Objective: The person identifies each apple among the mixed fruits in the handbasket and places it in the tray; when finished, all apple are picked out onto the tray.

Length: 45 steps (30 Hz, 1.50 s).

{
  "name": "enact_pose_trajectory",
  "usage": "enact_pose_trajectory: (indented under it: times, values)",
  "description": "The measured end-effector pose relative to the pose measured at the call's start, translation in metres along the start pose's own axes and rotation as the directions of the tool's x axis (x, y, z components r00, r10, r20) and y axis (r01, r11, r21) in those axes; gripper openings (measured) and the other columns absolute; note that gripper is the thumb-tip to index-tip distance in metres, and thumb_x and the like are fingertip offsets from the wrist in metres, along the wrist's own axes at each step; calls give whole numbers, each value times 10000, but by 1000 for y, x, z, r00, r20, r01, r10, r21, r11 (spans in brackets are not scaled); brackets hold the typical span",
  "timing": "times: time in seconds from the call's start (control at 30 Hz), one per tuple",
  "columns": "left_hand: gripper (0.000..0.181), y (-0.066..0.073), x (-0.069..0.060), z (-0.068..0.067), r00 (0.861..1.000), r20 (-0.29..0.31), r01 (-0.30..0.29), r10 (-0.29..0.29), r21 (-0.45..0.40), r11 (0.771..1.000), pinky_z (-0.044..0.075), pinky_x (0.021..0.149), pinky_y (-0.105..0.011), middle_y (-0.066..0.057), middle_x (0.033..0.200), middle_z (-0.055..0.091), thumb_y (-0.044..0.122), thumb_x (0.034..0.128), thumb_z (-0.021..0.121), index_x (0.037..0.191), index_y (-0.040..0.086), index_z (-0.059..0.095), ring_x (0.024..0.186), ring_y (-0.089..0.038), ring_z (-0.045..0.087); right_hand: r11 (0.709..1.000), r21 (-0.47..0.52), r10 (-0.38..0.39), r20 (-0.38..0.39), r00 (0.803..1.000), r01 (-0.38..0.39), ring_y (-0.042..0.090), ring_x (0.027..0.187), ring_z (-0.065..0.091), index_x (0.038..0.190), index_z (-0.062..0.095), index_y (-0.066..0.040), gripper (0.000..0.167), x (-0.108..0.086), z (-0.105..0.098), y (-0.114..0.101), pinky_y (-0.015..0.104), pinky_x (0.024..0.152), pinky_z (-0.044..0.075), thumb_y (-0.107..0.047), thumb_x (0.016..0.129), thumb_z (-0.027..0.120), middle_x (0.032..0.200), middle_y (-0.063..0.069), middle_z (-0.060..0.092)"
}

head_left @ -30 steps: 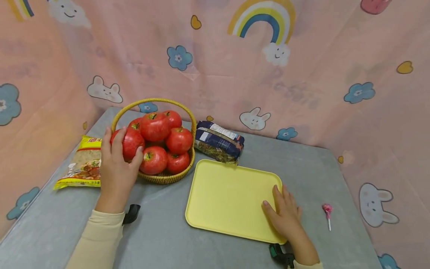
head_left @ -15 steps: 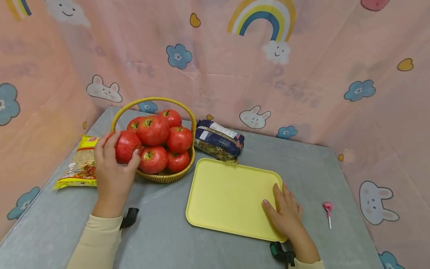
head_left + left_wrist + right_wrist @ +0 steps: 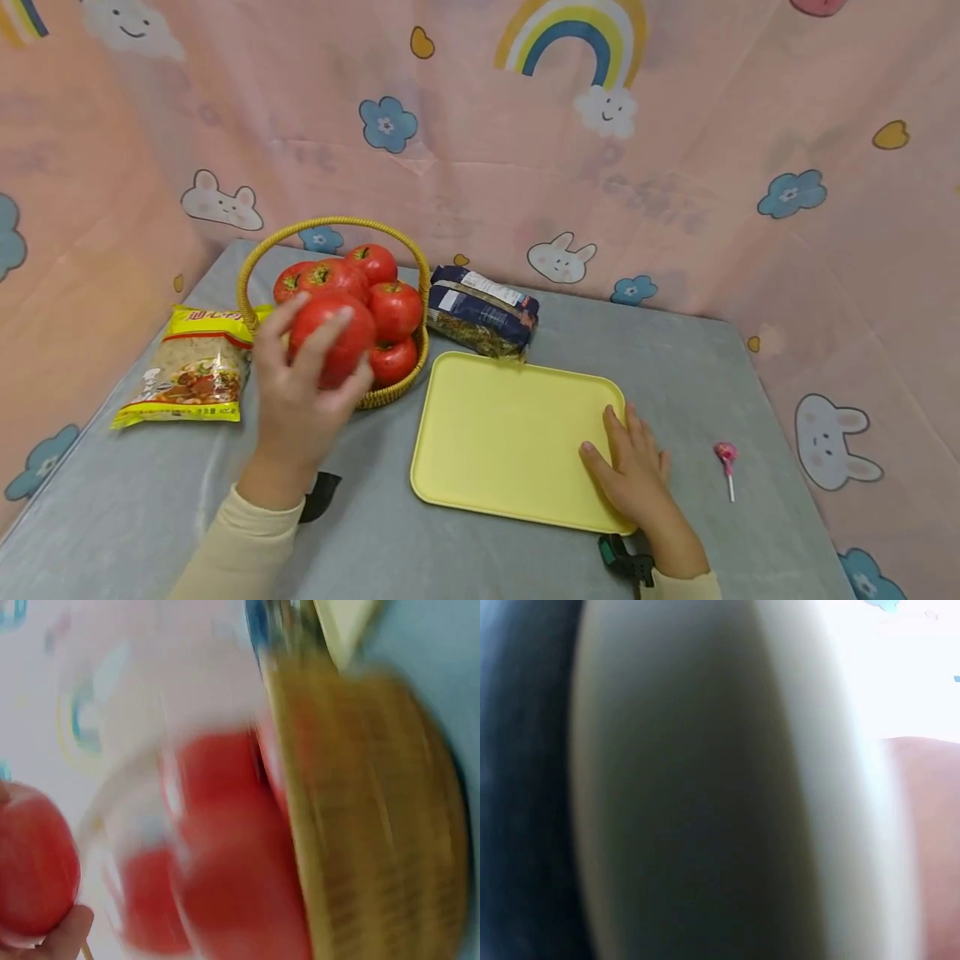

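Head view: gripping a red apple point(image 3: 356, 340) in the left hand point(image 3: 296, 408), with thumb and fingers curled round it, in front of a wicker basket point(image 3: 386, 397) holding more apples point(image 3: 396, 313).
Resting the right hand point(image 3: 635, 477) on the right edge of a yellow tray point(image 3: 510, 442), with fingers straight and apart. Left of the basket, a yellow food bag point(image 3: 193, 368); just right of it, a dark packet point(image 3: 480, 312); right of the tray, a pink lollipop point(image 3: 726, 454).
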<state>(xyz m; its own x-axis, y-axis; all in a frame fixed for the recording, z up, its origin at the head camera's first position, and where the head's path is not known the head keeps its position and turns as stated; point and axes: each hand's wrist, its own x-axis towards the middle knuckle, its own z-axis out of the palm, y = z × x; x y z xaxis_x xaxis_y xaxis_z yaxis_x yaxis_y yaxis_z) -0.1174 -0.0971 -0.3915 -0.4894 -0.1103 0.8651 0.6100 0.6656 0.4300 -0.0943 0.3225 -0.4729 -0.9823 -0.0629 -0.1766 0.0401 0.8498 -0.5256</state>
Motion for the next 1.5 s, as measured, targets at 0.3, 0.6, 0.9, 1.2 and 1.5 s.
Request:
enact_pose_trajectory:
  times: [0.3, 0.6, 0.9, 1.2, 1.5]
  values:
    - [474, 34, -17, 92, 774, 577, -302, 260, -25, 953, 556, 960, -522, -160, 1426, 548, 44, 892, 802, 1303, 274, 755, 1293, -365, 507, 1000, -1, -1, -3, 1000, 1, 573, 1547, -60, 1683, 204, -26, 846, 1, 1, 3, 826, 1093, -102, -557, 1090, 492, 1736, 272, -55]
    - [507, 20, -31, 123, 630, 776, -198, 43, 107, 974, 462, 1044, -627, -186, 1495, 473, 85, 948, 797, 1419, 246, 703, 1390, -429, 390, 1000, 5, -9, -3, 1000, 9, 567, 1551, -68, 1675, 241, -24, 818, 0, 0, 1, 816, 1098, -116, -545, 1096, 489, 1739, 266, -56]
    - [887, 22, -49, 120, 402, 908, -104, -120, 176, 979, 119, 1239, -666, -170, 1763, 39, 427, 981, 760, 1695, 201, 286, 1560, -546, -115, 1000, 7, -13, 7, 1000, 13, 565, 1552, -79, 1671, 252, -19, 812, 0, 0, 3, 814, 1098, -123, -545, 1098, 484, 1739, 264, -62]
    - [862, 23, -45, 119, 387, 910, -73, -149, 191, 979, 76, 1237, -677, -123, 1774, -43, 495, 991, 722, 1698, 282, 277, 1573, -490, -159, 1000, 2, -3, 16, 1000, 3, 550, 1557, -89, 1671, 255, -22, 821, 0, 0, 3, 809, 1102, -129, -549, 1092, 501, 1743, 247, -79]
    - [834, 35, 7, 53, 724, 674, 78, -150, 137, 988, -4, 1202, -731, -90, 1776, -56, 474, 981, 742, 1683, 317, 318, 1591, -437, -133, 1000, 0, 0, 26, 1000, 0, 561, 1552, -81, 1670, 251, -18, 829, 3, 1, 4, 813, 1100, -117, -550, 1089, 507, 1740, 255, -82]
